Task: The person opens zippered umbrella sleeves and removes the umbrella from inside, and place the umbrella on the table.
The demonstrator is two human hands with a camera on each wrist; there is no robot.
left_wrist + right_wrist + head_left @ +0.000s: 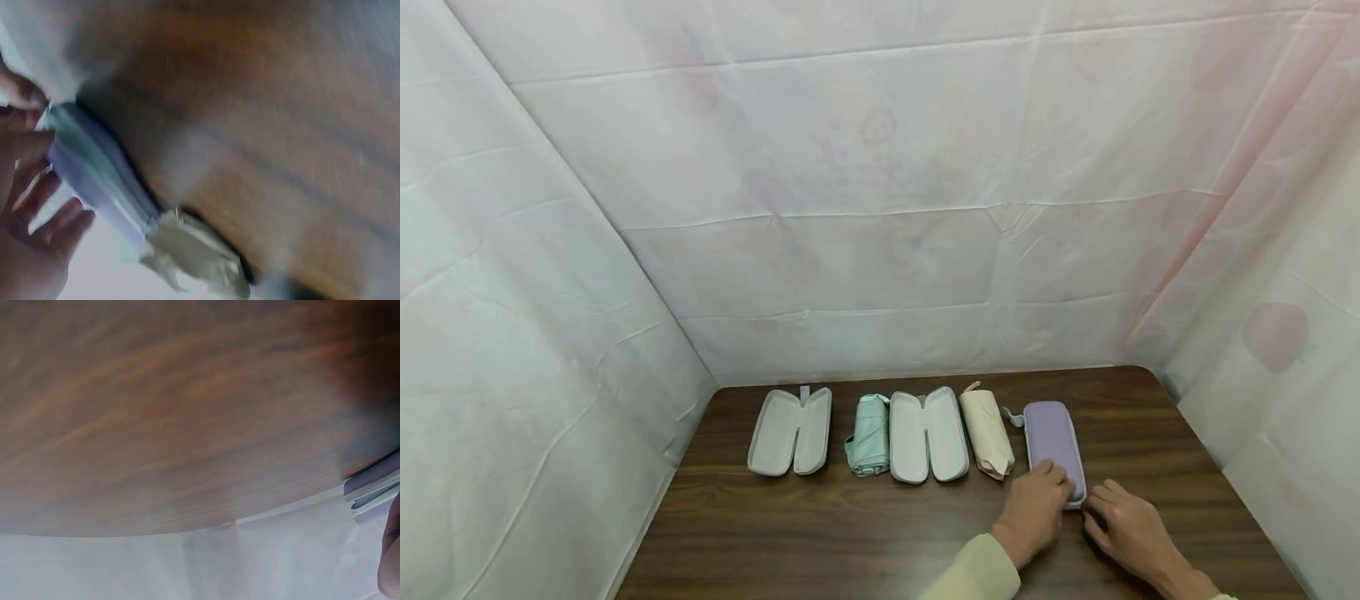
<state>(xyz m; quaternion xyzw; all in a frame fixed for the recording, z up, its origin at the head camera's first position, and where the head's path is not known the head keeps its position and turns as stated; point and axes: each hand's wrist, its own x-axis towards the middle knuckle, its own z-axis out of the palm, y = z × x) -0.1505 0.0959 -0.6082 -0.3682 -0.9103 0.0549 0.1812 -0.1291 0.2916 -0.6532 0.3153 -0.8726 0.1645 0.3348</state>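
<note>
A purple zip case [1051, 433] with a pale zipper band and a grey loop lies lid up at the table's right. My left hand [1036, 507] grips its near end, fingers bent over the lid. At the near right corner my right hand [1131, 529] pinches at the zipper; the pull is too small to make out. In the left wrist view, the left fingers [37, 206] lie along the case [100, 175], and the right thumb [22, 90] is at its end. The right wrist view catches only the case's corner [375, 487] and part of a finger.
Left of the purple case lies a cream folded umbrella [987, 429]. Further left are an opened grey-lined case [910, 437], a teal folded umbrella [871, 437] and another opened case [775, 433]. A white printed cloth [880, 250] surrounds the brown wooden table [820, 533].
</note>
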